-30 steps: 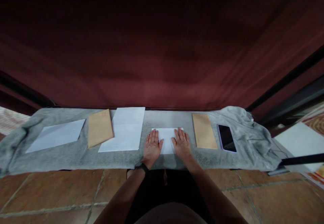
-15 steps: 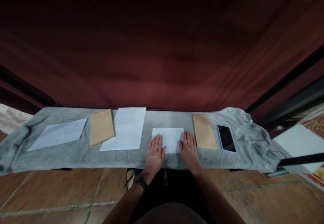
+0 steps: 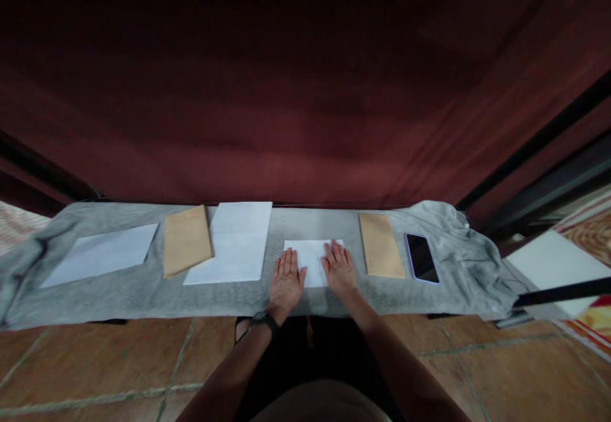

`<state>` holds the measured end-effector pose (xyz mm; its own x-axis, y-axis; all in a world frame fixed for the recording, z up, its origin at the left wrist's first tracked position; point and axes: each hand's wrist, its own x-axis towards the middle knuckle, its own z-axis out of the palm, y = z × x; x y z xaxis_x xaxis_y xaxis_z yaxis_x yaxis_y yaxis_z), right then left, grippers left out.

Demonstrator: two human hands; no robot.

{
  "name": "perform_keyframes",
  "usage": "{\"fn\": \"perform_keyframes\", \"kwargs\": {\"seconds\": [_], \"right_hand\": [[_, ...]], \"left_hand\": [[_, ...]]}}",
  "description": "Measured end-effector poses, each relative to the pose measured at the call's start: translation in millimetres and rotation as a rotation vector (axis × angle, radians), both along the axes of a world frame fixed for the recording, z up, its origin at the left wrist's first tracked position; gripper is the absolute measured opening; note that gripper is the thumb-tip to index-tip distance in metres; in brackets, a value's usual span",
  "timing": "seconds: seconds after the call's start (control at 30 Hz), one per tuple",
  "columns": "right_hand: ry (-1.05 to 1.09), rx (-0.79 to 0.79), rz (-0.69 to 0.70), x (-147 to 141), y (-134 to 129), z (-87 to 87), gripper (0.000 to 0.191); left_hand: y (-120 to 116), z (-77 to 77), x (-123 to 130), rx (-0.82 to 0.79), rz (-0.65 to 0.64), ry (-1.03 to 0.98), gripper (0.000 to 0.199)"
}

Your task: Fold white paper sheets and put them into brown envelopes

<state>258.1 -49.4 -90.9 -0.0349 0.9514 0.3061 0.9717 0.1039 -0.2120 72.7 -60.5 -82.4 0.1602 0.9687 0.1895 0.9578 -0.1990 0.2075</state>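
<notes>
A small white sheet of paper [image 3: 312,268], perhaps folded, lies flat on the grey cloth in front of me. My left hand [image 3: 287,282] rests open on its left edge, fingers pointing away from me and the thumb over the paper. On the right side of the sheet, my right hand [image 3: 339,268] lies flat with its fingers a little spread, covering the right edge. Just beyond that hand is a brown envelope [image 3: 382,246]. Left of my left hand lie larger white sheets [image 3: 241,244].
Brown envelopes [image 3: 187,242] overlap the white sheets. Farther left is another white paper [image 3: 102,254]. A phone [image 3: 422,258] lies at the right. Grey cloth [image 3: 157,295] covers the narrow table, with a dark red curtain [image 3: 305,154] behind it.
My right hand has slid left and slightly forward onto the small sheet, its fingers spreading. My left hand has shifted slightly at the left edge. The whole view has drifted a little.
</notes>
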Motion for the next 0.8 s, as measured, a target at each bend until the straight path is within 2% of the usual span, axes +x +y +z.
{"fn": "perform_keyframes", "kwargs": {"seconds": [0.17,0.33,0.4,0.53,0.6,0.8], "right_hand": [[-0.009,0.035,-0.1,12,10,-4.4,0.054],[0.085,0.085,-0.1,30,-1,-4.4,0.053],[0.162,0.047,-0.125,34,-8,-0.2,0.05],[0.293,-0.106,-0.265,32,-17,10.3,0.039],[0.32,-0.125,-0.301,29,-18,13.6,0.034],[0.439,-0.136,-0.278,29,-16,18.6,0.017]], "left_hand": [[5,-1.9,-3,0.074,0.091,-0.039,0.07],[-4,-5.0,-16,0.135,0.126,-0.059,0.068],[-9,-4.1,-18,0.135,0.121,-0.066,0.068],[-13,-0.8,-17,0.116,0.123,-0.084,0.067],[-13,-0.3,-16,0.113,0.123,-0.094,0.066],[-13,-1.2,-16,0.125,0.126,-0.067,0.063]]}}
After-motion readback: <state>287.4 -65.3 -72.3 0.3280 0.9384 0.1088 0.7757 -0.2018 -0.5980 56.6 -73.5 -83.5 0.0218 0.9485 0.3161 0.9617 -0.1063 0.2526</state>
